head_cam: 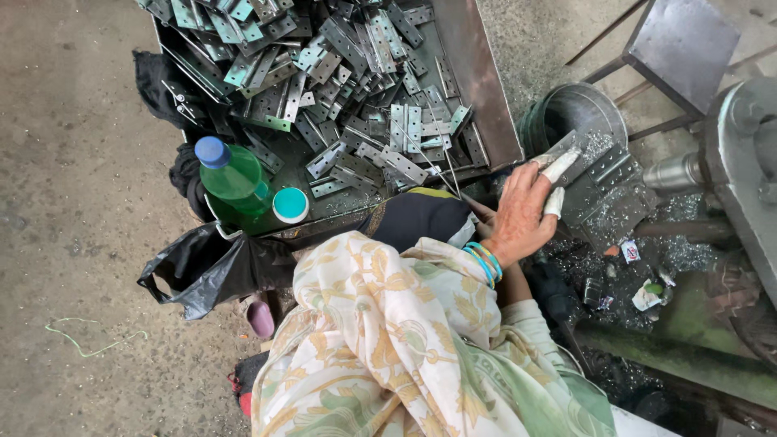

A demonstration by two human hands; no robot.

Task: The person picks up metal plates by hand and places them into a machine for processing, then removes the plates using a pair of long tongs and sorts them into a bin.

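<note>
We press our right hand (522, 212) (fingers taped, spread flat, gripping nothing) on a perforated metal plate (607, 190) at the machine bed's (688, 251) left edge; next it needs sliding squarely toward the spindle (676, 171). Our left hand is hidden.

Counts, approx where noted: 1 hand (524, 212) in view, center-right, w/ 2 taped fingers (558, 166) and several blue/green bangles (486, 261), exact no. unclear. 1 metal tray (481, 81) at top center, holding dozens of perforated metal plates (348, 89), too many to count. 1 green plastic bottle (235, 178) w/ blue cap, left of center. 1 small teal-lidded container (290, 205) beside it. 1 black plastic bag (206, 271), lower left. 1 round metal bucket (575, 113), upper right. 1 metal stool (684, 44), top right corner. 1 machine (740, 154), right edge.
</note>
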